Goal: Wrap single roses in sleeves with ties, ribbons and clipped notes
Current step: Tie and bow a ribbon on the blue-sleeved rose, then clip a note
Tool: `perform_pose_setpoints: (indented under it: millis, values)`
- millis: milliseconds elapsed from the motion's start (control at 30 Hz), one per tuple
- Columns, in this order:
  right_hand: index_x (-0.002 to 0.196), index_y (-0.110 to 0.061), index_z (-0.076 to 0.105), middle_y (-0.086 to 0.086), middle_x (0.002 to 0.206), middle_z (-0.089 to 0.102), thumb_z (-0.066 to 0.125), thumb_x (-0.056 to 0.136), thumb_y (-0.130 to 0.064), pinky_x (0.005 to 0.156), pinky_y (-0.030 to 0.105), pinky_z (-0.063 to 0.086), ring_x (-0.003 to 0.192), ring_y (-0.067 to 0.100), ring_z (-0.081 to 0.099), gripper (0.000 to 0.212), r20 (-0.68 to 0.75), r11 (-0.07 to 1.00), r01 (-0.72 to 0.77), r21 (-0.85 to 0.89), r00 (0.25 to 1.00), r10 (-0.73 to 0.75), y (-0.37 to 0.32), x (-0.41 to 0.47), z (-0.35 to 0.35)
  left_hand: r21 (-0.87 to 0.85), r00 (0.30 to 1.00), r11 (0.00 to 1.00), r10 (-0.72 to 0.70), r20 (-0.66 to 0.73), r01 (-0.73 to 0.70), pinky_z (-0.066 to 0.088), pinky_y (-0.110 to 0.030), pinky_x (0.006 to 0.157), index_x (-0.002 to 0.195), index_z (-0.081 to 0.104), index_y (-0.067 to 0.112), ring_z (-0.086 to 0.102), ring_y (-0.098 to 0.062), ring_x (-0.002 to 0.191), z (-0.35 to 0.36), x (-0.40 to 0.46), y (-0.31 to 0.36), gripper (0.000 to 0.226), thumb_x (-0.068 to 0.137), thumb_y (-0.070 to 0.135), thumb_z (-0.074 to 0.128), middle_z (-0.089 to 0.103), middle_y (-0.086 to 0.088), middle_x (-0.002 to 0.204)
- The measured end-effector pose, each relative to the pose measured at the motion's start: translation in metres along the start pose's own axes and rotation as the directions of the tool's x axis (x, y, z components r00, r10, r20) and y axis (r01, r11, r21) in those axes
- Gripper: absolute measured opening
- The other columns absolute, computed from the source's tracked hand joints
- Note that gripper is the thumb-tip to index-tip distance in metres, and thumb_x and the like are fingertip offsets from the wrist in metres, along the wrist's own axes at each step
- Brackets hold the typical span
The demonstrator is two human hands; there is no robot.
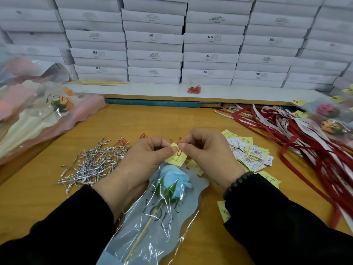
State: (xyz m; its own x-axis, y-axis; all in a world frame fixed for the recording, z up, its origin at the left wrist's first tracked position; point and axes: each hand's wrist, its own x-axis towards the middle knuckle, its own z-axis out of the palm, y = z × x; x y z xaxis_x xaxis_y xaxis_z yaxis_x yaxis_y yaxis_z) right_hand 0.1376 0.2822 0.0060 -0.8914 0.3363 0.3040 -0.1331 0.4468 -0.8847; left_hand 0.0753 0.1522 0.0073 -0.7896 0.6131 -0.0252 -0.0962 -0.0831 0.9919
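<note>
White boxes (154, 54) fill the top of the frame in stacked rows. Below them my table (133, 123) carries spare sleeves (38, 119) at the left edge, red ribbons (305, 134) at the right, and silver ties (93, 163) left of centre. The blue rose (172, 178) lies in its sleeve (152, 222) at bottom centre, bloom pointing up the frame, stem toward me. Loose notes (248, 155) sit just right of my hands. My left hand (145, 157) and right hand (206, 152) meet above the bloom, fingers of both pinched on one yellow note (176, 156) with a red clip (179, 151) on it. I judge the clip is going on now. If I push it crooked, it may tear the note or miss the sleeve's edge, and the note would drop off.
</note>
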Motion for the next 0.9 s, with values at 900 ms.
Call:
perform_pose_setpoints:
  millis: [900]
  values:
    - [0.086, -0.024, 0.062, -0.009, 0.084, 0.060, 0.056, 0.090, -0.026, 0.067, 0.022, 0.041, 0.076, 0.005, 0.052, 0.008, -0.441, 0.973, -0.041, -0.228, 0.895, -0.066, 0.001, 0.008, -0.052, 0.170, 0.804, 0.944, -0.329, 0.496, 0.282, 0.058, -0.033, 0.075, 0.106, 0.067, 0.001, 0.069, -0.026, 0.087, -0.027, 0.002, 0.012, 0.031, 0.075, 0.005, 0.068, 0.067, -0.022, 0.107]
